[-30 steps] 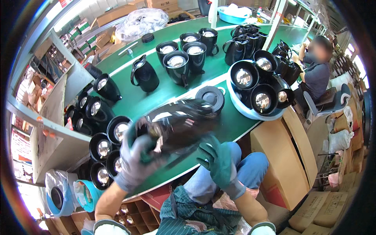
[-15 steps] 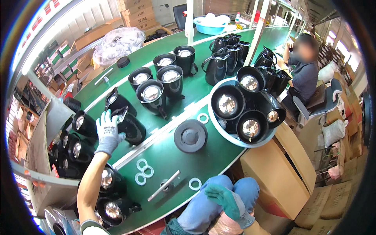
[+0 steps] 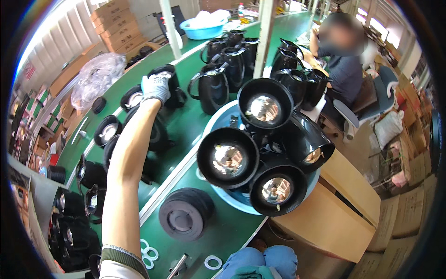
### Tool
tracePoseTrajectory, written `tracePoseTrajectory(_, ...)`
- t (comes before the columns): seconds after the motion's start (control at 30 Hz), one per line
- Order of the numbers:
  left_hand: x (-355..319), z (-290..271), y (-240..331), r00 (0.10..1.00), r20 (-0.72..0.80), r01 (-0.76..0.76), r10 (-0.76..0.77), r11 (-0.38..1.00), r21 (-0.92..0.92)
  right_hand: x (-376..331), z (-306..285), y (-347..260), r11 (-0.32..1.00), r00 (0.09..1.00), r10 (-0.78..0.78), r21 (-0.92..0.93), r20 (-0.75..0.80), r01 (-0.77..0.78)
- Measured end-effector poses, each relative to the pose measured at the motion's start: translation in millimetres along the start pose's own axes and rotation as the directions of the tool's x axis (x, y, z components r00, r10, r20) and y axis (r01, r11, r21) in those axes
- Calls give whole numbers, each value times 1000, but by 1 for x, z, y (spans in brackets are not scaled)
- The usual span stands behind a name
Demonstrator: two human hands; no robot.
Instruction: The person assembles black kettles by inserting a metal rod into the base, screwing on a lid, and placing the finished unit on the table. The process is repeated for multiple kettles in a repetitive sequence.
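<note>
The grey-gloved left hand (image 3: 155, 88) touched a glossy black plastic jug (image 3: 173, 83), grip unclear; it seemed slick, fragile inside, best held by its handle (image 3: 183, 96).

Glossy plastic jugs (image 3: 213, 90), mirror-bright liners (image 3: 227, 159)

4 open black pots (image 3: 227, 158) show up top in the near blue basin (image 3: 238, 202), can't see what's under them. 2 blue basins total, the other's (image 3: 200, 34) top centre. 5 white rings (image 3: 207, 262): 3 bottom left, 1 bottom centre, 1 half-hidden by the near basin. 1 fat grey disc (image 3: 181, 218), lower centre. 2 metal rods (image 3: 178, 266), bottom and far left. 1 co-worker (image 3: 344, 69), upper right. Lower-left pots overlap too much to count, tbh.
</note>
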State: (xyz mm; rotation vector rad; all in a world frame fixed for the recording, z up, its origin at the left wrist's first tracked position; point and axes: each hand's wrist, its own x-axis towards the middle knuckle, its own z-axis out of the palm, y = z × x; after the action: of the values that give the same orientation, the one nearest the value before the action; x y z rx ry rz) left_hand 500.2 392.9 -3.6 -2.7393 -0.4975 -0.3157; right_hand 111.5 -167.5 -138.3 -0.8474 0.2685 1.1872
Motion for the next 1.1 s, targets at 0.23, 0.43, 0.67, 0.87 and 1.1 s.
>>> tracePoseTrajectory(0.23, 2, 7, -19, 927, -375, -12, 26, 999, 39, 2, -17, 11, 985, 996, 19, -168, -90, -34)
tracePoseTrajectory(0.43, -122, -204, -48, 855, -499, -212, 143, 973, -85, -9, 12, -28, 674, 946, -324, -703, -2, 229)
tracePoseTrajectory(0.67, -369, -359, -36, 827, -285, -510, 485, 860, -14, -45, 229, -154, -689, 119, -533, -512, 838, 513)
tracePoseTrajectory(0.87, -536, -362, 12, 868, -159, -496, 470, 828, -263, -93, 211, -81, -683, 350, -325, -474, 879, 556)
tracePoseTrajectory(1.1, -655, -284, 28, 879, -195, -27, -435, 362, -932, -136, 132, -21, -272, 427, -476, -590, 769, 760)
